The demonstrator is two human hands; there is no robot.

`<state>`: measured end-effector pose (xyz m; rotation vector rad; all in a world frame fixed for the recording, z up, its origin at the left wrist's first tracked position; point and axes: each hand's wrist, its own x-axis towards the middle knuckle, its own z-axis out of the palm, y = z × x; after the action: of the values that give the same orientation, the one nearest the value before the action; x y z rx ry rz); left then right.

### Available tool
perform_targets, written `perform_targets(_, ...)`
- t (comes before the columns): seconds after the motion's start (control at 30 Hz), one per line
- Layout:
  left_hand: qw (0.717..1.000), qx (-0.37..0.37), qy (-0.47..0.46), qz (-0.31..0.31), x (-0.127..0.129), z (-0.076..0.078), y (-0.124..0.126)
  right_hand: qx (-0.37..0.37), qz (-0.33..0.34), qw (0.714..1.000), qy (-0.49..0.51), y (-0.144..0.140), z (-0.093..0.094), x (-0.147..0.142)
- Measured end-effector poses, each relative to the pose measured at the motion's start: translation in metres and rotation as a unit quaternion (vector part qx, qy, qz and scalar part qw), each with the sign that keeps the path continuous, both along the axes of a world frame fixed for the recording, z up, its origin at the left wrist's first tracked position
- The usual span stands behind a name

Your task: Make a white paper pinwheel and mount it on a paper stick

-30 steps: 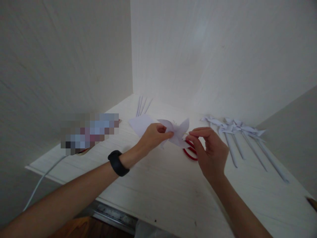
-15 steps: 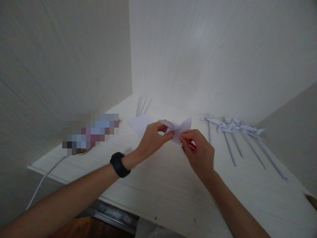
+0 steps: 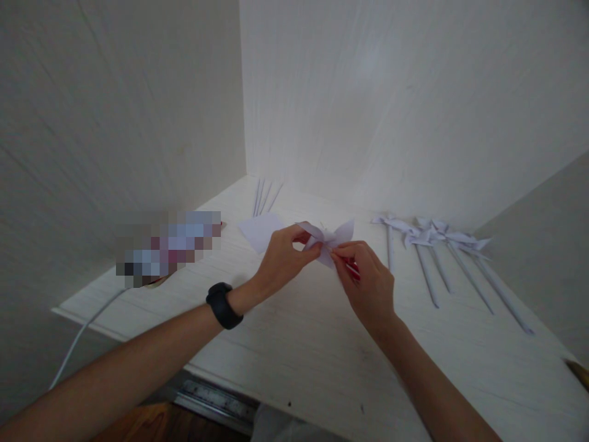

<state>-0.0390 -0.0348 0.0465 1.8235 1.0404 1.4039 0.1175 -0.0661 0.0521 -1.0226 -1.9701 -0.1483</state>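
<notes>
A white paper pinwheel (image 3: pixel 343 232) is held up over the table between my two hands. My left hand (image 3: pixel 283 255), with a black watch on its wrist, pinches the pinwheel's left side between thumb and fingers. My right hand (image 3: pixel 368 276) is closed, thumb and forefinger pressed at the pinwheel's lower middle. Something red shows inside my right palm, mostly hidden by the fingers. What the right fingertips grip at the pinwheel's centre is too small to make out.
Several finished paper pinwheels on paper sticks (image 3: pixel 426 273) lie to the right. Behind my left hand are a white paper sheet (image 3: pixel 260 230) and several thin sticks (image 3: pixel 263 197). A blurred-out object (image 3: pixel 170 248) with a white cable (image 3: pixel 87 325) lies left. Walls enclose the white table (image 3: pixel 294 350).
My right hand has shifted slightly left, its fingers drawn a little closer together. The pinwheel and my left hand stay almost in place.
</notes>
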Motion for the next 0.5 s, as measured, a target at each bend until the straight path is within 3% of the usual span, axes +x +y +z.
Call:
perform_targets(0.27,0.998,0.031,0.044,0.039,-0.0009,0.0084,-0.0050,-0.058,-0.052,0.997,0.006,0.0034,-0.0043,-0.0010)
perform_targets(0.5,0.987,0.061,0.105,0.104,0.0014,0.0088,-0.0083,-0.081,-0.054,0.994,0.041,-0.0009,-0.0018,-0.0086)
